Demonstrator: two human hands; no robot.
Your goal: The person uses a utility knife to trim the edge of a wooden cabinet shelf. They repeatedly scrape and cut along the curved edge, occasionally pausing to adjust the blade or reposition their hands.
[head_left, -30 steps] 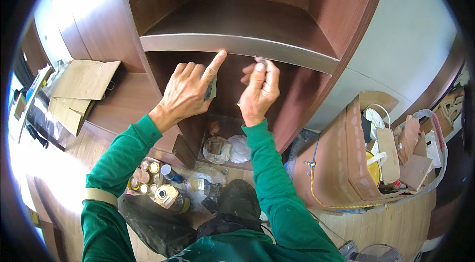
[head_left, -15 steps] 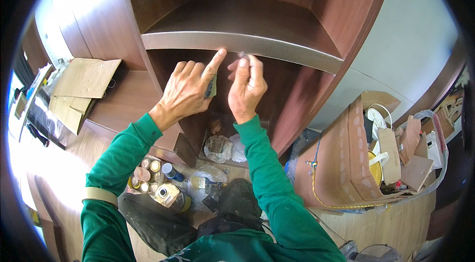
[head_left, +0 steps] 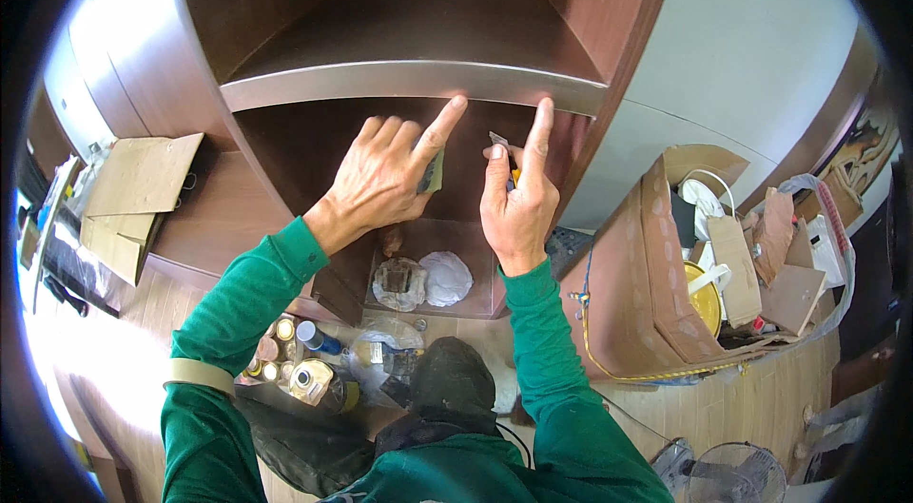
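Observation:
My left hand (head_left: 378,178) is at the front edge strip (head_left: 361,82) of a brown wooden shelf (head_left: 399,28), its index fingertip against the strip's lower edge. Its other fingers are curled around a yellowish-green folded sheet (head_left: 435,174), mostly hidden by the palm. To the right, my right hand (head_left: 519,218) also points its index finger up to the strip. Between its thumb and curled fingers sits a small bladed tool (head_left: 497,139) with a flat greyish tip and a bit of yellow; the rest is hidden in the hand.
Below the shelf lie plastic-wrapped bundles (head_left: 447,278) in the cabinet bottom. Cans and jars (head_left: 312,381) stand on the floor by my legs. A large cardboard box (head_left: 628,284) of scraps and a yellow pail is at right; flattened cardboard (head_left: 143,175) leans at left.
The view has shifted, with the shelf now farther left. My right hand has moved right along the strip, its index finger now straight and the bladed tool showing. My left index finger still touches the strip.

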